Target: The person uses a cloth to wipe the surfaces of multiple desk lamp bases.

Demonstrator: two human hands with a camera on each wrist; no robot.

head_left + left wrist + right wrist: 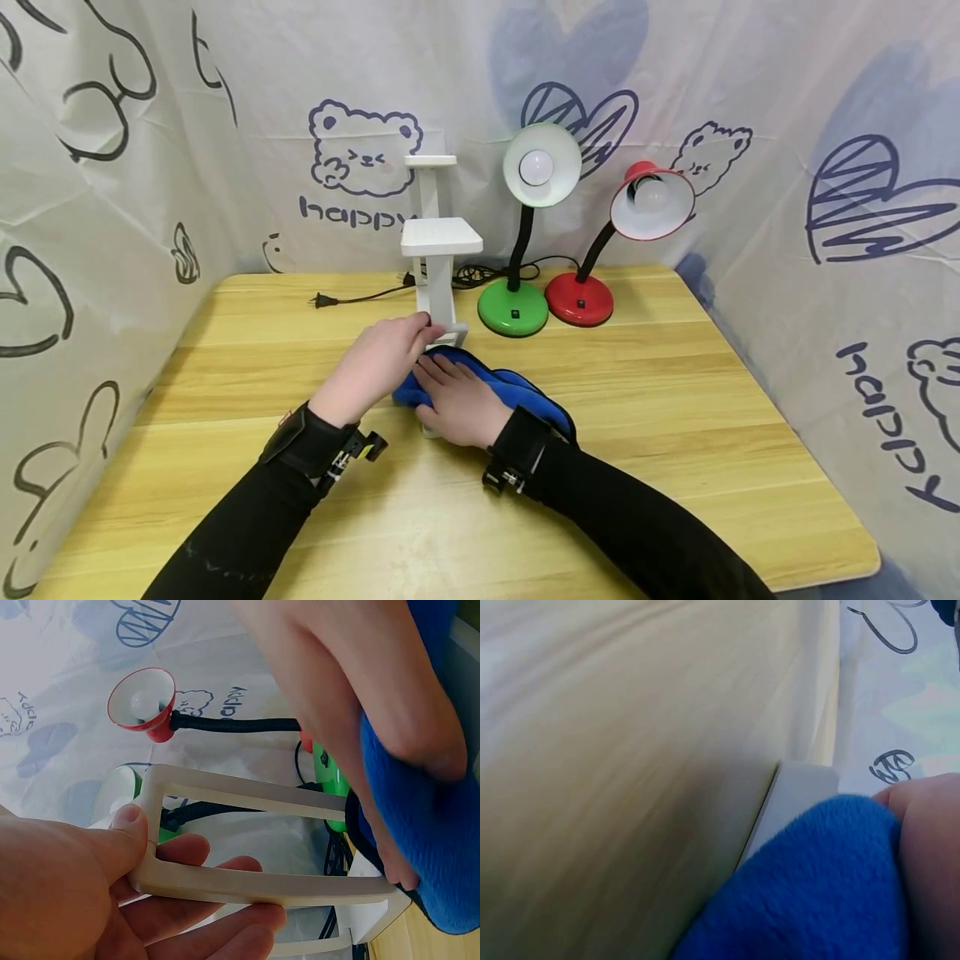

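Observation:
A white stand with small shelf plates rises from the middle of the table. My left hand holds its upright; in the left wrist view, the thumb and fingers of the left hand grip the end of the pale open frame. Low at the stand's foot lies a blue plush cloth with black edging. My right hand presses on this cloth, fingers stretched out over it. In the right wrist view, the blue cloth covers part of the white base.
Behind the stand are a green desk lamp and a red desk lamp, with black cords and a plug on the wooden table. A printed white curtain encloses the back and sides.

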